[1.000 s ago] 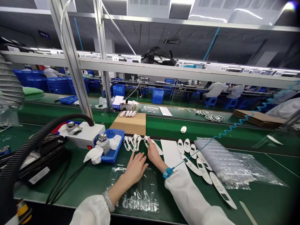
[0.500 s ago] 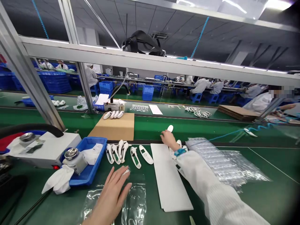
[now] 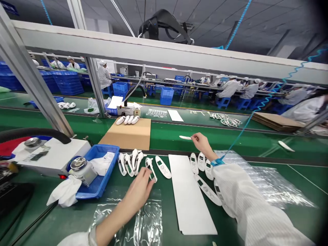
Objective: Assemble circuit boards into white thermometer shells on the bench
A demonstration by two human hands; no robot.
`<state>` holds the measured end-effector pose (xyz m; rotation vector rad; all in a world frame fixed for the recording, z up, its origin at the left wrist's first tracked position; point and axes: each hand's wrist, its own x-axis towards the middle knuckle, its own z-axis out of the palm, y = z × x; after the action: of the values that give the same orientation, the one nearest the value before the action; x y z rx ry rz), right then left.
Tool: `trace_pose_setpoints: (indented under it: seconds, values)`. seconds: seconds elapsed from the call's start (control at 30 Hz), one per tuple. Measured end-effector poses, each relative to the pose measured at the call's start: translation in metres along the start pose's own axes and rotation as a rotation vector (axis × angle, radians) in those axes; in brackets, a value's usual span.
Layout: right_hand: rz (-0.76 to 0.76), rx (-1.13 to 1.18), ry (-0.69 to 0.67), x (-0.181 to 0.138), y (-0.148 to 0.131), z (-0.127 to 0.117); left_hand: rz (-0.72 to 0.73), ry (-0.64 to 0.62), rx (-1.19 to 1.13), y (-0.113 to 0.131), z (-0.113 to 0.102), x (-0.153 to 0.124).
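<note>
My right hand is raised over the green belt and pinches the end of a thin white plastic shell, which I see edge-on. My left hand has its fingers and thumb closed at the lower end of a white open handset housing. Just right of that housing lies a white handset cover with a window and button holes. Several housings with narrow necks sit in a group to the left. More white covers lie near my right forearm, some partly hidden by the sleeve.
A stack of white sheets lies between my arms. Clear plastic bags are under my left arm. Left stands a blue tray with a dispenser bottle. Bubble wrap lies right. A blue coiled cord runs to my right wrist.
My left hand has moved forward from above the bags and closed on the housing. My right hand still holds the white shell, now turned edge-on. Another white piece has shifted along the belt.
</note>
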<state>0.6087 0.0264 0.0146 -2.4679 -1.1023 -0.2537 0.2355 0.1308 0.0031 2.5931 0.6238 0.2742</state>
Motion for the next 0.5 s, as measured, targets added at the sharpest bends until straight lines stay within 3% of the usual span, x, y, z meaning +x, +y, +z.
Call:
trace_pose_setpoints:
  seconds: [0.17,0.27,0.4,0.5]
  values:
    - [-0.107,0.163,-0.049,-0.073,0.009,-0.063,-0.151,0.055,0.142,0.003,0.009,0.040]
    - [-0.257,0.285,-0.284,-0.126,0.005,-0.089,-0.194,0.053,0.182,0.004,0.015,0.049]
    - [-0.404,0.395,-0.673,-0.173,-0.002,-0.092,-0.245,0.031,0.198,0.005,0.020,0.053]
    - [-0.421,0.385,-0.702,-0.185,-0.001,-0.084,-0.260,0.046,0.191,0.008,0.019,0.051]
